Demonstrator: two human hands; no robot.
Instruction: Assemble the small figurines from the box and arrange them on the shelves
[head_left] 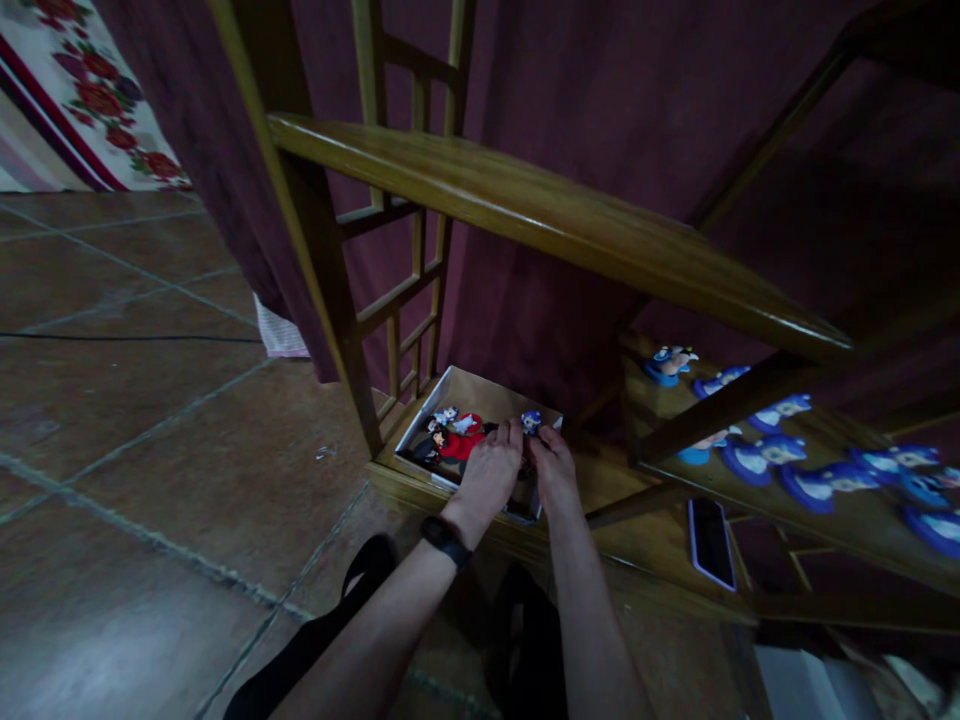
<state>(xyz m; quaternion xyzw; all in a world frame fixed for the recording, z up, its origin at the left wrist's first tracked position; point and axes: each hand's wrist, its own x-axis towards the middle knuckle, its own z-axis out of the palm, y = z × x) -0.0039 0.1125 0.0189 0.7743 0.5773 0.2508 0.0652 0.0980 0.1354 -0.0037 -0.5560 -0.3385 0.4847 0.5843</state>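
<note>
A shallow white cardboard box (501, 388) sits on the low wooden shelf. Inside it lie several small figurines, among them one in red and black (454, 447) and a white-and-blue one (445, 415). My left hand (496, 462), with a dark band at the wrist, reaches over the box with its fingers curled down. At the box's right end is my right hand (553, 466), its fingers bent inward. Between the fingertips of both hands shows the head of a blue-haired figurine (531, 420); its lower part is hidden by the hands.
Several blue-and-white figurines (765, 456) stand on a higher shelf at the right. A phone (711, 542) lies on the low shelf. A thick wooden board (525, 205) crosses above the box, and a lattice side panel (405, 290) rises at its left.
</note>
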